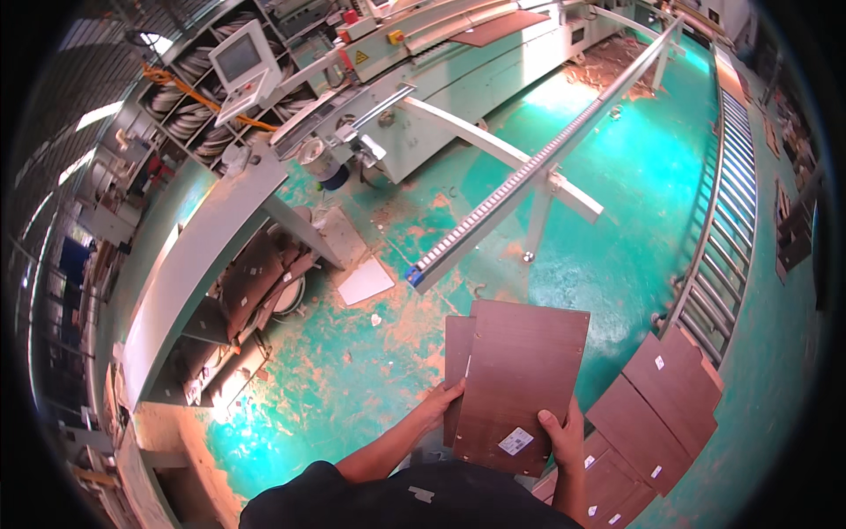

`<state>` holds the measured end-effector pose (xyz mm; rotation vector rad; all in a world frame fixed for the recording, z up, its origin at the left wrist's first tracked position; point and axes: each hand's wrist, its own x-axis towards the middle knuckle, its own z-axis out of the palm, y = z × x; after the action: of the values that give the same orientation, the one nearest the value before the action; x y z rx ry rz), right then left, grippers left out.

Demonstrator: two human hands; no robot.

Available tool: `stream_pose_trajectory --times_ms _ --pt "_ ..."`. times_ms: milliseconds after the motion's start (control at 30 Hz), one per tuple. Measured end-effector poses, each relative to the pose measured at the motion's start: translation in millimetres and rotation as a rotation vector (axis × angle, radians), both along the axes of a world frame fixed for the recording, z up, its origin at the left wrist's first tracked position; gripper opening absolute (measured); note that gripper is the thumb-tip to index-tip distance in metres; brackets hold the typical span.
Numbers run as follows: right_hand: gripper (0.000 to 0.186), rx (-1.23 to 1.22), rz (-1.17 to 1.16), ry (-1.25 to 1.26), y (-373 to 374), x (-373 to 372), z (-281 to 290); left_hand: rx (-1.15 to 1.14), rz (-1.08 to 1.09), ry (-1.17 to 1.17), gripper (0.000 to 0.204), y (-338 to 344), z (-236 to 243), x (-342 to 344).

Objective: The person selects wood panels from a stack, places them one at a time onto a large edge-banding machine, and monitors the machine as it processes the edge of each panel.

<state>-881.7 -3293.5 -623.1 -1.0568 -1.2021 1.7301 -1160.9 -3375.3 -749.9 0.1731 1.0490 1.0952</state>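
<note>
I hold two dark brown rectangular boards near my body at the bottom centre. The front board [523,379], with a white label near its lower edge, overlaps a narrower board [452,353] behind it on the left. My left hand [438,404] is closed on the left edge of the rear board, its fingers partly hidden. My right hand [562,432] grips the front board's right edge, thumb lying on its face. More brown boards [652,410] with small white labels lie at the lower right.
A roller conveyor [723,229] runs along the right. A long support rail [520,176] crosses the middle before a machine [414,150] with a control screen [238,53]. A pale table [176,282] stands left, boards underneath. Sawdust and a white sheet [366,280] lie on the green floor.
</note>
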Motion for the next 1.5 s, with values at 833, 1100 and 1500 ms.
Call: stream_pose_trajectory --times_ms 833,1100,1500 --pt "0.078 -0.008 0.971 -0.064 146.2 -706.2 -18.7 0.075 1.219 0.128 0.079 -64.3 53.5 -509.5" --pt "0.073 0.178 1.139 -0.069 216.5 -966.8 21.5 0.213 1.374 0.165 0.078 16.3 82.1 -748.8" --pt "0.06 0.272 1.262 -0.152 260.0 -1304.6 -45.4 0.094 1.595 0.316 0.084 70.4 28.3 -1028.0"
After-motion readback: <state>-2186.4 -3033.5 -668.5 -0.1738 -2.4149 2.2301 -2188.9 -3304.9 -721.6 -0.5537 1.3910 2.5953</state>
